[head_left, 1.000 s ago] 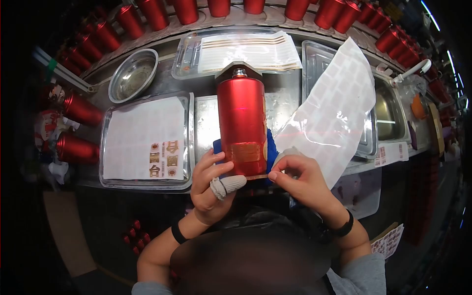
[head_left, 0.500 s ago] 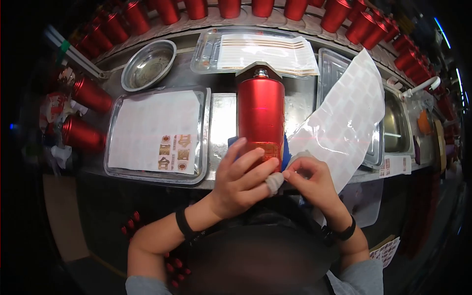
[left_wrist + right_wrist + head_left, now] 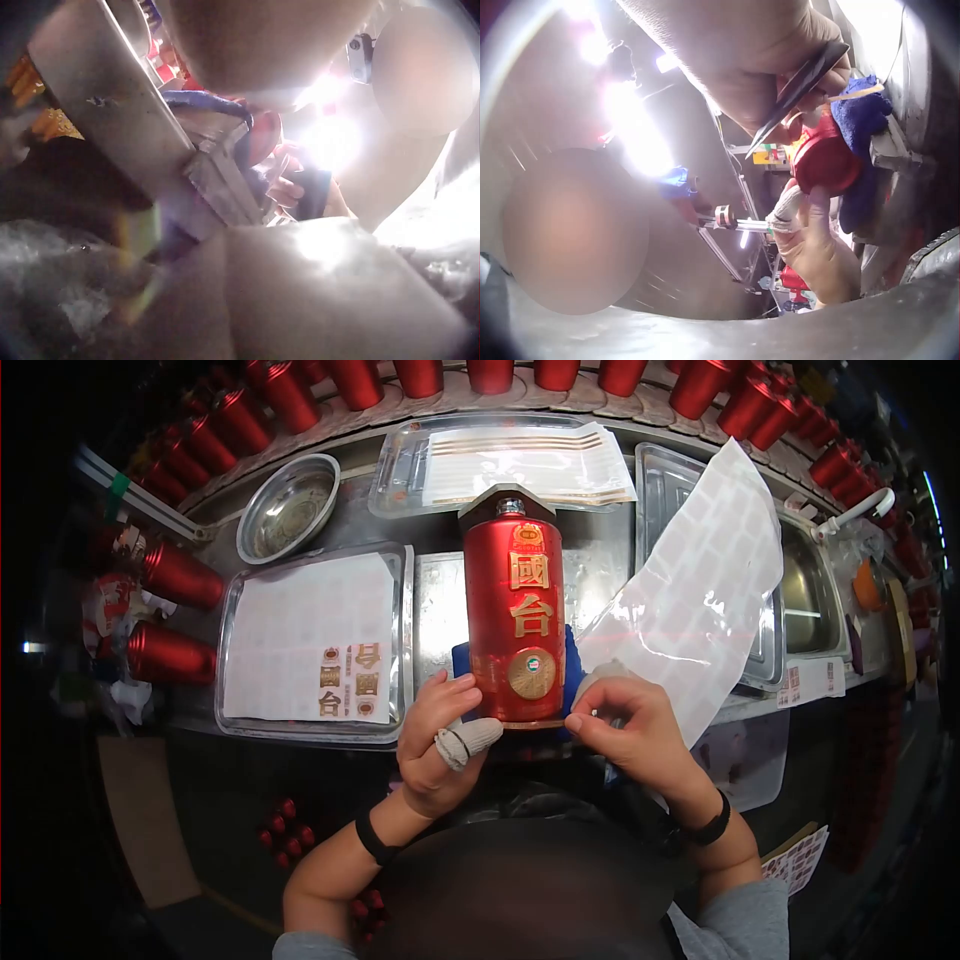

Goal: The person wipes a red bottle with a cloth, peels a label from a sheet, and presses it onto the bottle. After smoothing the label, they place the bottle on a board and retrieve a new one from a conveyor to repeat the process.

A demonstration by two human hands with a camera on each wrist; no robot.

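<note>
- Red bottle lies over a blue cloth, base towards the person.
- Left hand touches its base, fingers relaxed.
- Right hand, beside the base, curls round a dark pointed tool.

The head view is moderately bright at its centre, falling to black round its fisheye edges, where straight lines bow. White glints streak the plastic sheet, and soft highlights run down the red bottle, whose print stays legible. A smooth blur covers the bottom centre. The left wrist view is hazy and soft, with blown-out glare and coloured flare. In the right wrist view, overhead lights burn white, above a dimmer, blurred oval patch.
</note>
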